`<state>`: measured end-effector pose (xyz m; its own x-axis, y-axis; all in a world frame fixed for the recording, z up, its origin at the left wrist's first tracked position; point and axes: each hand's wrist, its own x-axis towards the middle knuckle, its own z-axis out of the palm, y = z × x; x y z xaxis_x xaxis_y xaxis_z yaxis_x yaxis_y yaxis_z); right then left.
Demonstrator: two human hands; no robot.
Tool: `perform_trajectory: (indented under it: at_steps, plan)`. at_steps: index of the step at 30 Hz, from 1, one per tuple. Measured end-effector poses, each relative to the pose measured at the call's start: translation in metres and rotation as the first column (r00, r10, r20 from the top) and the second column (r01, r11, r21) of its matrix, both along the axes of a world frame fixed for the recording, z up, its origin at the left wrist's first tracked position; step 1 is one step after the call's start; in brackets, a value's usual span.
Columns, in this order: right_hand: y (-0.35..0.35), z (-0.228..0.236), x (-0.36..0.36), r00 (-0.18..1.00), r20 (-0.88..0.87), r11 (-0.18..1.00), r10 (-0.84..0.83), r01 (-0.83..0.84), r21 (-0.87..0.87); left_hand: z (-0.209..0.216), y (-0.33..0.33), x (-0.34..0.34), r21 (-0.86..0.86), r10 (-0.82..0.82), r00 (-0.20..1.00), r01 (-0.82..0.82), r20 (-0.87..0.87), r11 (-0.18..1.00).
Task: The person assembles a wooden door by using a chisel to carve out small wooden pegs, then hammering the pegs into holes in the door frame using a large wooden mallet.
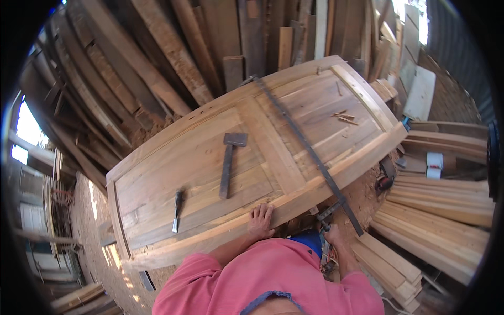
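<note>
A framed wooden panel door lies flat in front of me. Across it runs a long dark bar clamp, its far end at the door's far edge and its screw end by the near edge. My right hand is closed around the clamp's handle, just off the near edge. Resting on the near rail is my left hand, its fingers stretched over the wood. A mallet with a dark block head lies on the left panel, and a chisel sits to its left.
Thin wood slivers lie on the right panel. Upright planks lean behind the door. Stacked boards fill the right side, with more boards close by my right forearm. Sawdust covers the ground at left.
</note>
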<state>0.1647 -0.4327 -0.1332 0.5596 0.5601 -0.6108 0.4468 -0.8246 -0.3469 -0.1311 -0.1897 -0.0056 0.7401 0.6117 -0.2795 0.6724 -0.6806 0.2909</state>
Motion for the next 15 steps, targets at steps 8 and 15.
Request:
perform_trajectory:
  at_steps: [8,15]
  plan:
    - [0.016,0.048,0.012,0.937,-0.345,0.997,0.057,-0.068,-0.019,-0.009,-0.004,0.001,0.08,-0.037,0.998,0.041,-0.053,0.996]
    - [0.038,0.043,0.024,0.585,-0.779,0.973,-0.224,0.089,-0.213,-0.005,-0.007,0.005,0.072,-0.024,0.987,0.036,-0.16,0.997]
